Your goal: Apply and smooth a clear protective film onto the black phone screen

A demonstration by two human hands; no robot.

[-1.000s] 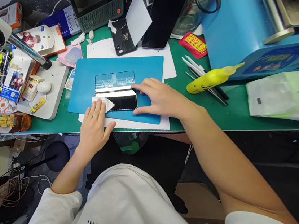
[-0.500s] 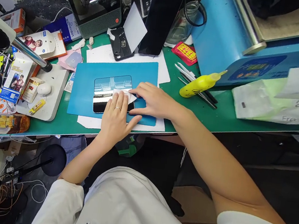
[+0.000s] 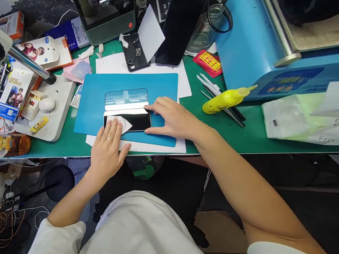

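A glossy flat screen (image 3: 126, 98) with rounded corners and a dark rim lies on a blue mat (image 3: 95, 93), reflecting bright bands. The fingers of my left hand (image 3: 106, 148), stretched and close together, press a folded white wipe (image 3: 125, 125) onto its lower left part. A ring is on one finger. My right hand (image 3: 176, 119) steadies the screen's right side, index finger at the upper part of that edge and thumb at the lower corner. White paper (image 3: 179, 144) sticks out from under the mat.
Behind the mat lie an opened black phone part (image 3: 132, 52) and a tall dark panel (image 3: 182, 25). To the right are a yellow bottle (image 3: 223, 100), tweezers and pens (image 3: 210, 84), and a blue machine (image 3: 250, 42). Boxes (image 3: 16, 89) and a drink bottle (image 3: 0, 145) crowd the left.
My left hand has slid the wipe left and toward me, from the screen's middle to its lower left. My right hand stays at the right edge. The view shifted slightly.
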